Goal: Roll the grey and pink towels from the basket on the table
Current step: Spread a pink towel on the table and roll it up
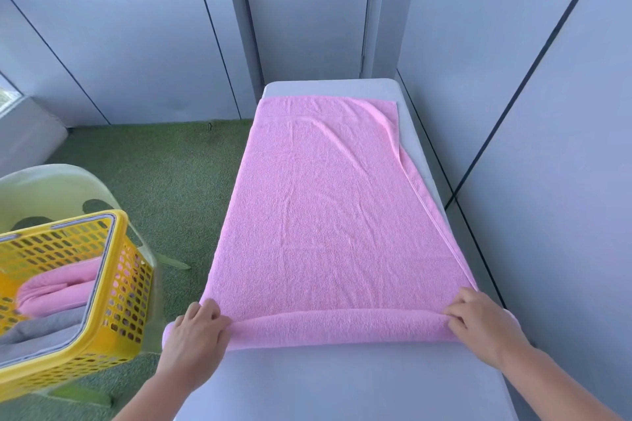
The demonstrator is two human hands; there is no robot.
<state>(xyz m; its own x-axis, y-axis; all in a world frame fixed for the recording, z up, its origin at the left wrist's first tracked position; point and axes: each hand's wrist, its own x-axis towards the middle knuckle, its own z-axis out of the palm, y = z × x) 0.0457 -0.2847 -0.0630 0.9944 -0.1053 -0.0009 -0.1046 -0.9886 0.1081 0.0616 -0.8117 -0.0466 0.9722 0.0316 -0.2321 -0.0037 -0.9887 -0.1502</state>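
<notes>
Pale wall panels (136,27) close in a narrow grey table (307,386) standing on green turf (164,174). The pink towel (325,215) lies flat along the table, its near end turned into a low roll (its far end stops just short of the table's far edge). My left hand (196,331) grips the roll's left end, fingers curled over it; my right hand (478,321) grips the right end likewise. To the near left a yellow basket (116,284) holds a folded pink towel (61,287) and a grey towel (41,331).
</notes>
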